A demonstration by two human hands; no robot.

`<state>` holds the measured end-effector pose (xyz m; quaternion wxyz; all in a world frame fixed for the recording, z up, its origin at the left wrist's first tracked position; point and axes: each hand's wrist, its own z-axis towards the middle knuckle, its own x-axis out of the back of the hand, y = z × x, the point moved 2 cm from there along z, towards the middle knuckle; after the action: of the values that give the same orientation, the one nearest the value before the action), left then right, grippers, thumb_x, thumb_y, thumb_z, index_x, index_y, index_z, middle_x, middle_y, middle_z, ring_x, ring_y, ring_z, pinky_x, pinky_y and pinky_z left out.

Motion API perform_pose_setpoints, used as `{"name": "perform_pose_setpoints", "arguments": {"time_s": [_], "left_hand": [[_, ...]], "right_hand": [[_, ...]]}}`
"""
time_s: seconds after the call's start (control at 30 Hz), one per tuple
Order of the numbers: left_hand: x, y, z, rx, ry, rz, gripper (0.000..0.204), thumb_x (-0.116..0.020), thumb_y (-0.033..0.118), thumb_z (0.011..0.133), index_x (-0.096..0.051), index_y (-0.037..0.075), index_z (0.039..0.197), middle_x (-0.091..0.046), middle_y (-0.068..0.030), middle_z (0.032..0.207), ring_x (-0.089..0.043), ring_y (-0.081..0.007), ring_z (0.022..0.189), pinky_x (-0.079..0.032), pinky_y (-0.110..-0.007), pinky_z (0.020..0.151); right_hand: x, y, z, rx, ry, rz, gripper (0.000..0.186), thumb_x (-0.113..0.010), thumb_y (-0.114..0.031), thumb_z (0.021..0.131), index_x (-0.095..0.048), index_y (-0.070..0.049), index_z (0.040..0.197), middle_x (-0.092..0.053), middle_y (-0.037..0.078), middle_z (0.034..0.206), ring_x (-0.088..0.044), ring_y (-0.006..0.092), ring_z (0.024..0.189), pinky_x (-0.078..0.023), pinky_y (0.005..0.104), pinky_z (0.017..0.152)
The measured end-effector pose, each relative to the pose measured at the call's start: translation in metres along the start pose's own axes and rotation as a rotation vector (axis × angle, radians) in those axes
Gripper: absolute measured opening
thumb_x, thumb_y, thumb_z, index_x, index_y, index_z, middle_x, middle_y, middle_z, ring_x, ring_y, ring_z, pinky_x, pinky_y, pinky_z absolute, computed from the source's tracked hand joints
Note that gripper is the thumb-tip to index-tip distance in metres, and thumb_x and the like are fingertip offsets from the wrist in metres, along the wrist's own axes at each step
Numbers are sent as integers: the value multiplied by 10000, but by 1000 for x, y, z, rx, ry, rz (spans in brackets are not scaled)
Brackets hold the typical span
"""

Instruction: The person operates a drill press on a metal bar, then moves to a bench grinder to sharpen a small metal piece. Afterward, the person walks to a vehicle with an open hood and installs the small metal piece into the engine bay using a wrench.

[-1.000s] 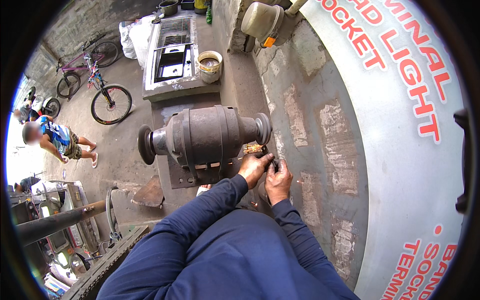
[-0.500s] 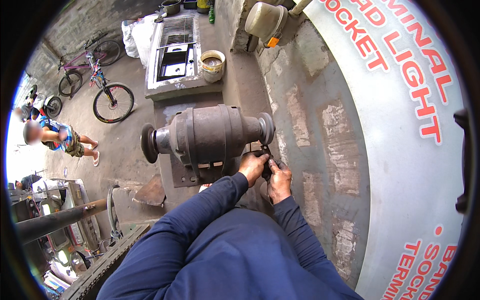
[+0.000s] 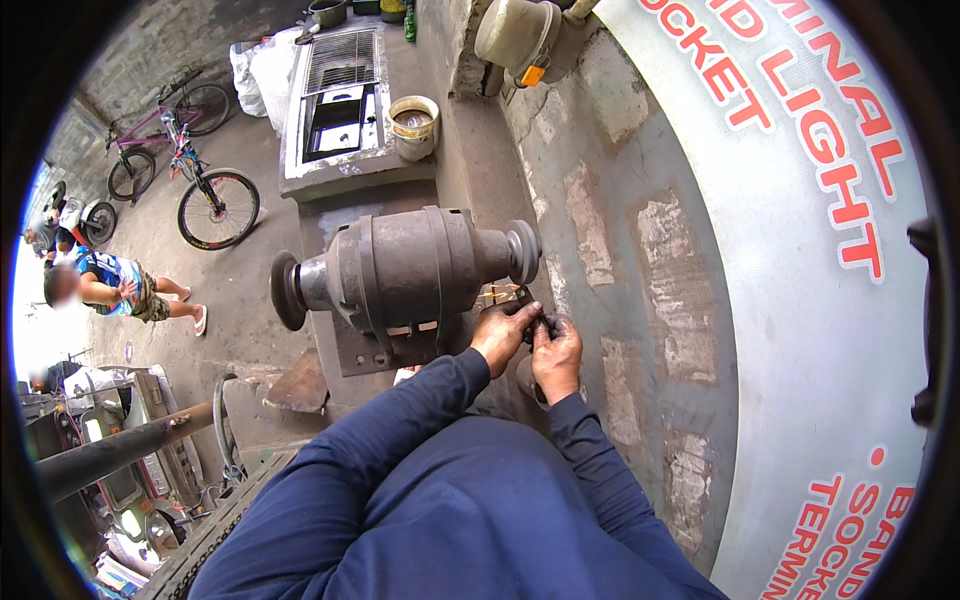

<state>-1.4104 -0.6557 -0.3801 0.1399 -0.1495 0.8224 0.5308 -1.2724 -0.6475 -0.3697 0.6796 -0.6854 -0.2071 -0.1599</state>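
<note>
A brown bench grinder (image 3: 415, 265) stands in front of me, with a wheel at each end. Just below its right wheel (image 3: 522, 252), both my hands are closed on a small dark metal piece (image 3: 524, 296) whose tip points up at the wheel. My left hand (image 3: 500, 338) pinches it from the left. On the other side my right hand (image 3: 557, 358) grips it low, thumb against it. Thin orange streaks like sparks (image 3: 494, 294) show left of the piece. Fingers hide most of the piece, so its exact kind cannot be told.
Close on the right are a patchy wall (image 3: 625, 250) and a big white sign (image 3: 800, 330). Behind the grinder, a bucket (image 3: 413, 128) stands on a ledge with a metal grate (image 3: 345, 65). Bicycles (image 3: 218, 208) and a person (image 3: 125, 285) are at left, above a thick pipe (image 3: 125, 440).
Orange streaks now show below the right wheel. The whole scene has shifted slightly left in view. Both hands keep their hold on the metal piece, and my right fingers have shifted a little.
</note>
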Motion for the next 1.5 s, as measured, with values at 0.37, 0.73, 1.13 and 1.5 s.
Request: {"name": "perform_pose_setpoints", "arguments": {"time_s": [0.37, 0.73, 1.13, 1.5], "left_hand": [[1, -27, 23, 233, -124, -495, 310, -570, 261, 1062, -640, 28, 1253, -701, -94, 1075, -673, -205, 942, -525, -343, 847], [5, -28, 9, 261, -336, -647, 426, -509, 364, 1080, -609, 26, 1319, -661, -93, 1264, -605, -243, 1192, -427, -402, 1097], [0, -23, 6, 330, -139, -478, 388, -515, 346, 1087, -618, 47, 1312, -663, -87, 1238, -618, -234, 1145, -476, -403, 1012], [0, -38, 22, 341, -125, -594, 345, -498, 322, 1095, -632, 16, 1182, -681, -102, 1147, -634, -210, 1049, -474, -360, 970]], "right_hand": [[6, -19, 7, 556, -9, -652, 180, -635, -121, 907, -631, 2, 1039, -651, 194, 970, -649, 395, 894, -538, 472, 798], [17, -34, -12, 268, -83, -267, 291, -732, -198, 932, -641, 32, 1084, -703, 143, 975, -685, 259, 828, -553, 393, 734], [16, -41, 5, 87, -199, -600, 290, -615, -256, 962, -649, 22, 883, -691, 281, 902, -665, 483, 871, -535, 535, 761], [6, -57, 14, 186, -197, -773, 243, -633, -233, 918, -653, 6, 880, -696, 264, 862, -680, 471, 841, -541, 538, 752]]}}
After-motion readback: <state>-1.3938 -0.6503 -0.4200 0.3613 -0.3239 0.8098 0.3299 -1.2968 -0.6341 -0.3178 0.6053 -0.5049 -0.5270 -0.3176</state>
